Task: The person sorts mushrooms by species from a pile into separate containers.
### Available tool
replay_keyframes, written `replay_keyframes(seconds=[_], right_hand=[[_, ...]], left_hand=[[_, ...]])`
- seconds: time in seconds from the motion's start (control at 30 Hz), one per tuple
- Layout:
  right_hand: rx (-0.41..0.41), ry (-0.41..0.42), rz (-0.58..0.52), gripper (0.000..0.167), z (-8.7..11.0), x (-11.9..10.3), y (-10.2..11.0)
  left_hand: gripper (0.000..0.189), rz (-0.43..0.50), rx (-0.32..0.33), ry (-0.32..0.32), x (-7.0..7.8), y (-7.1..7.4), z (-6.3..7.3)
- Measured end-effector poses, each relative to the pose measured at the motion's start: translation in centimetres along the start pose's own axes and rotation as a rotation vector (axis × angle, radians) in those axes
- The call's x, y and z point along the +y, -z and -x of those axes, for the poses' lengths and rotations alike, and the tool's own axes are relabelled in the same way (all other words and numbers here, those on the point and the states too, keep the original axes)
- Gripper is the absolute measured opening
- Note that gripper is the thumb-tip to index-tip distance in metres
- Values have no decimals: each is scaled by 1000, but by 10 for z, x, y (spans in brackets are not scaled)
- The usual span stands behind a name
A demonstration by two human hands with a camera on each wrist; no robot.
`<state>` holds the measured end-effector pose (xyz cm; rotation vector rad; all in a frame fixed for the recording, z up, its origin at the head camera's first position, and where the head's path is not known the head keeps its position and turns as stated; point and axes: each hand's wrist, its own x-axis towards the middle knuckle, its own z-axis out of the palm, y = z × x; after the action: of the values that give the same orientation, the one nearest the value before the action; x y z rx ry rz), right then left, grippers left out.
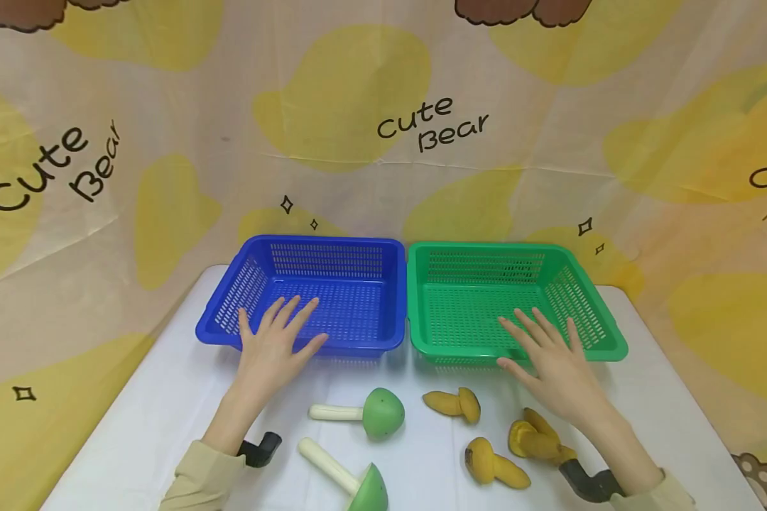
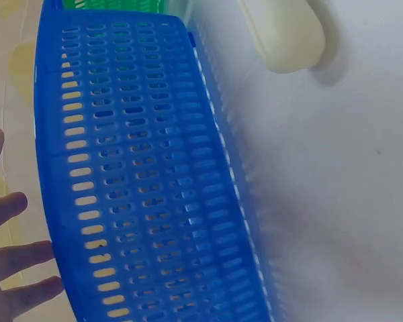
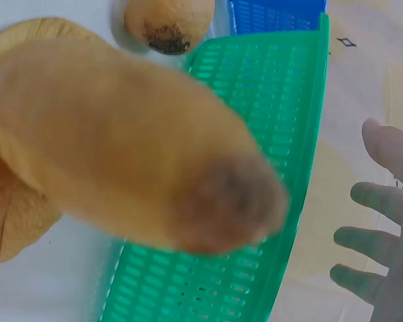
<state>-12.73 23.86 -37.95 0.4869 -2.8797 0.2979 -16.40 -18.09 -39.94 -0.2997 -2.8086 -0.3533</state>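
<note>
A blue basket (image 1: 351,305) and a green basket (image 1: 466,312) sit side by side at the far end of a white table (image 1: 140,440), each with its long axis running left to right. The left hand (image 1: 268,351) is over the blue basket's near left part, the right hand (image 1: 562,369) over the green basket's near right part. The hands are well apart, fingers spread, holding nothing; whether they touch the rims cannot be told.

Nearer the person, between the forearms, one green-capped mushroom (image 1: 380,414) lies with its pale stem pointing left; a second green-capped mushroom (image 1: 368,491) points its stem away and to the left. To their right, one brown mushroom (image 1: 466,405) points its stem left, another brown mushroom (image 1: 484,463) points its stem toward the near right, and a brown clump (image 1: 535,441) lies beside the right wrist.

The left wrist view shows the blue basket's slotted wall and a rounded pale stem end close up. The right wrist view alone shows a blurred, dark-tipped brown end covering part of the green basket.

Behind hangs a yellow-patterned cloth (image 1: 345,92) lettered "Cute Bear".
</note>
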Motion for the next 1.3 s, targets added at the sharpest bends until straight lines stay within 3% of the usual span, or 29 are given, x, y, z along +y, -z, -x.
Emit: replay_keyframes(seconds=[0.4, 0.6, 0.8, 1.03, 1.3], right_hand=[[99, 75, -30, 57, 2, -16, -3], [157, 119, -30, 54, 5, -21, -8], [185, 153, -48, 51, 8, -25, -14], [218, 191, -55, 48, 10, -31, -23], [140, 221, -45, 39, 13, -41, -28]], left_hand=[[54, 16, 163, -11, -9, -9, 8], [49, 62, 239, -37, -20, -10, 13], [45, 87, 271, -45, -31, -12, 17], [41, 82, 376, -79, -41, -14, 19], [40, 142, 402, -9, -51, -17, 26]])
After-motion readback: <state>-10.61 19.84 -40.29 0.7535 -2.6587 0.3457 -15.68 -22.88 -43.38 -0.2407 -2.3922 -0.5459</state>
